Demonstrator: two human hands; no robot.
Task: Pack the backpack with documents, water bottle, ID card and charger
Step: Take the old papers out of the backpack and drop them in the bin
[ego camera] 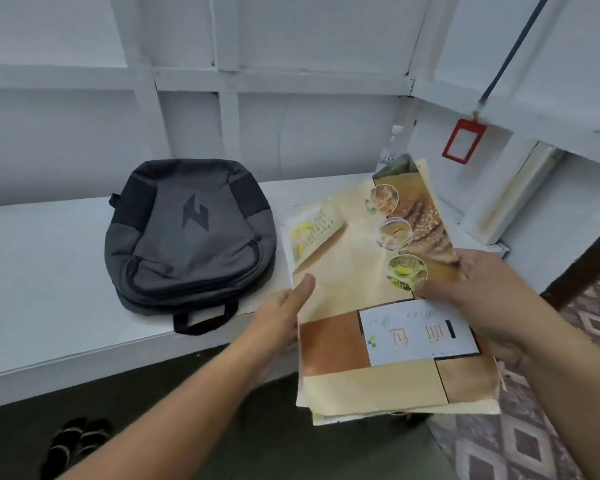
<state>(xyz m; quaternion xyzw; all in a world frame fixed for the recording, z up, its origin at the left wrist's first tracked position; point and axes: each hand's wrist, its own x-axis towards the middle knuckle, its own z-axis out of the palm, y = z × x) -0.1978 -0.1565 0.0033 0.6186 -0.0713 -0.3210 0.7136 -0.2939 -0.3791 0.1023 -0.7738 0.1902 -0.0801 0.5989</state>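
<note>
We grip the stack of documents [378, 306] with both hands: left hand [278, 320] on its left edge, right hand [478, 292] on its right. Beyond, the closed grey backpack [187, 237] lies flat on the white counter [42, 265]; farther right, a water bottle [392, 147] and a hanging red ID card [463, 138].

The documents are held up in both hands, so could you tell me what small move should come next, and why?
Probably free the left hand and open the backpack, keeping the documents in the right hand. The backpack lies flat on the shelf and looks zipped shut, so nothing can go in yet.
</note>
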